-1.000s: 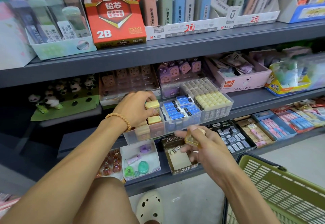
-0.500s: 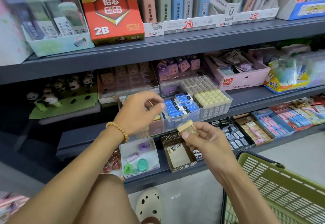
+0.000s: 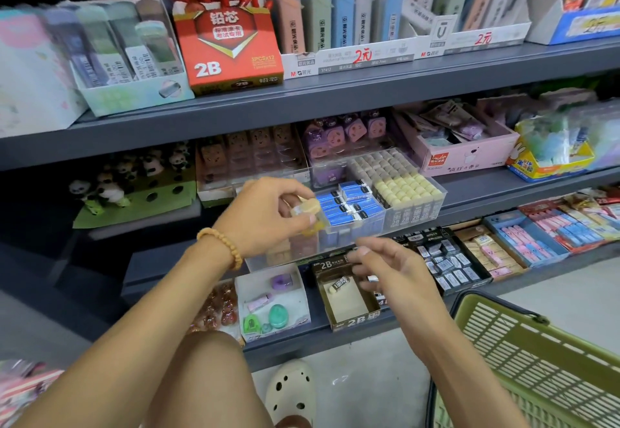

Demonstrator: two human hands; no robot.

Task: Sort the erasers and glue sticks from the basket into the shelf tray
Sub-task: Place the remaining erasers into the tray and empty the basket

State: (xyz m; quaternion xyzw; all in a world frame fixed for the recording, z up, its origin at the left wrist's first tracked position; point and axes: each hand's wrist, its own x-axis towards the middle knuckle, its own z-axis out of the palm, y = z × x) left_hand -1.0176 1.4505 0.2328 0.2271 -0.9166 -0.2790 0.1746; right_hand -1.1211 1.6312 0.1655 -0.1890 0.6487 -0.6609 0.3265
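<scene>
The left hand (image 3: 268,214) pinches a blurred yellowish eraser (image 3: 307,207), seemingly lying crosswise, over the clear tray (image 3: 352,236); the right hand (image 3: 389,270) hangs loose, holding nothing.

My left hand (image 3: 268,214) hides the shelf tray (image 3: 345,236)'s left compartment; beside the tray, the green basket (image 3: 536,360) is cut off by the frame's edge.

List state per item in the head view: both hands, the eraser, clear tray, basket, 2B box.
left hand: pinching the beige eraser
beige eraser: held over the tray's left compartment
right hand: loosely open, holding nothing
clear shelf tray: compartments partly filled, blue erasers in the middle
green basket: on the floor, contents out of view
2B box: nearly empty
</scene>
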